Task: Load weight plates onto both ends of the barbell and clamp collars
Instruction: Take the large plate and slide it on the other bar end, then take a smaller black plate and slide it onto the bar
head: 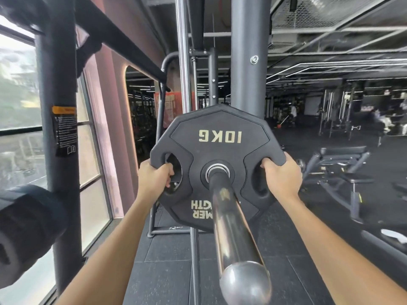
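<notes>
A black 10KG weight plate (217,150) sits on the chrome barbell sleeve (231,230), far along it, its lettering upside down. The sleeve runs from the plate's centre hole toward me and ends in a rounded cap at the bottom of the view. My left hand (154,177) grips the plate through its left grip hole. My right hand (280,175) grips the rim at the right grip hole. No collar is in view.
Dark rack uprights (58,128) stand to the left and behind the plate (248,62). Another black plate (26,230) hangs at the lower left. An adjustable bench (343,170) stands to the right. Windows line the left wall.
</notes>
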